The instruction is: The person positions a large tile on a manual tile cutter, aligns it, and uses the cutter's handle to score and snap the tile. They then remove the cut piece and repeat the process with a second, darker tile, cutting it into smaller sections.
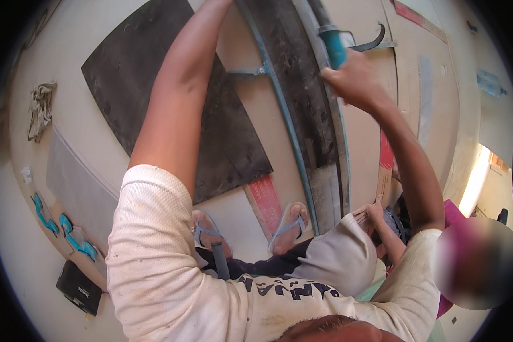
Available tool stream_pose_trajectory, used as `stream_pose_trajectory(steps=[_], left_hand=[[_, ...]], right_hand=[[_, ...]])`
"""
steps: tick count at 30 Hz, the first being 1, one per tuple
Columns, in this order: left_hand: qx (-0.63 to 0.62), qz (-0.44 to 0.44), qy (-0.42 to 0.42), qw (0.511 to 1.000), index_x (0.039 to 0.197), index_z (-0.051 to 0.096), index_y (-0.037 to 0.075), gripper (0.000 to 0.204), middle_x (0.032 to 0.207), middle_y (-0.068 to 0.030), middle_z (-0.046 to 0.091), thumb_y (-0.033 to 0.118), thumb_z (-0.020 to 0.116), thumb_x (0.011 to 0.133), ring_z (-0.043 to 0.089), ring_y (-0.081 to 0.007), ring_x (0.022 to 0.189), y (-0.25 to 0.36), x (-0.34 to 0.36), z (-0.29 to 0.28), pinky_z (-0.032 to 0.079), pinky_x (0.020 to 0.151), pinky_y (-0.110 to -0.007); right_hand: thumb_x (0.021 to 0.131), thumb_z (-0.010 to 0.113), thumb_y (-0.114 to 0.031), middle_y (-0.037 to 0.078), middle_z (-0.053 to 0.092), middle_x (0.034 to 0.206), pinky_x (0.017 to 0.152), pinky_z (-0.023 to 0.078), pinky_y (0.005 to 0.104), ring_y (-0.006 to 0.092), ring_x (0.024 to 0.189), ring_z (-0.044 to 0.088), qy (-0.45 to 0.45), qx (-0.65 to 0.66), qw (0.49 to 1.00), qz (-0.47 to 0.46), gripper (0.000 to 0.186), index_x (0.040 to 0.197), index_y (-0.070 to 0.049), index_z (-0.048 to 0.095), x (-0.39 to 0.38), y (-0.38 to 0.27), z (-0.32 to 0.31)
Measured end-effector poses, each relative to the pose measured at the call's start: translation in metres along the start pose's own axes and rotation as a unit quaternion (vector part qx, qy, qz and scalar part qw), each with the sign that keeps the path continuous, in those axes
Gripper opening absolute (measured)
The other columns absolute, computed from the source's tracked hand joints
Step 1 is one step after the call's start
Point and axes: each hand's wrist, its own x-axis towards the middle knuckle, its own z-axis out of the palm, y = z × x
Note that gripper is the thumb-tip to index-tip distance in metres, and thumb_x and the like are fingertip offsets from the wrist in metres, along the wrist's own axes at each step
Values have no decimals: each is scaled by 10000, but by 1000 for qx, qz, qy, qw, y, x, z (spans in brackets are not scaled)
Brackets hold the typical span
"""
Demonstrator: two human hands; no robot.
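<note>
My right hand [353,82] is closed round the lower end of a teal handle [333,48] on a tool that looks like a long tile cutter. A black curved lever [376,39] sticks out beside the handle. Under it runs the cutter's long bed [302,85], dark and dusty with teal edges, from the top of the picture down toward my feet. My left forearm [188,68] reaches up over a large dark sheet [233,142]. The left hand lies beyond the top edge, out of sight.
My sandalled feet [290,228] stand by the bed's near end. Another person's hand [375,211] is close on the right, by pale cloth. Teal suction-cup handles [77,236], a black case [78,288], a grey slab [80,171] and a rag [41,108] lie left.
</note>
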Motion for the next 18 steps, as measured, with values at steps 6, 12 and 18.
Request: stream_pose_trajectory(steps=[6,12,18], left_hand=[[-9,5,27,1000,1205,596,84,400,1139,-230,651,385,538,947,610,-389,1105,-17,31,0,490,918,-471],[-15,-2,50,999,1220,586,83,422,1154,-233,643,398,545,943,602,-389,1122,-32,44,2,482,935,-468],[-37,-18,76,996,1235,577,81,445,1168,-236,636,411,552,938,594,-390,1139,-52,46,14,474,952,-466]], right_hand=[[799,646,-187,208,666,732,635,573,403,287,650,702,35,48,998,-28,306,911,94,598,19,5,17],[796,677,-194,121,632,668,523,552,291,152,571,647,39,181,980,-67,281,906,49,590,-20,-12,-36],[783,715,-383,59,581,643,521,505,239,113,509,582,33,188,976,-101,512,1075,17,587,-38,-22,-79]])
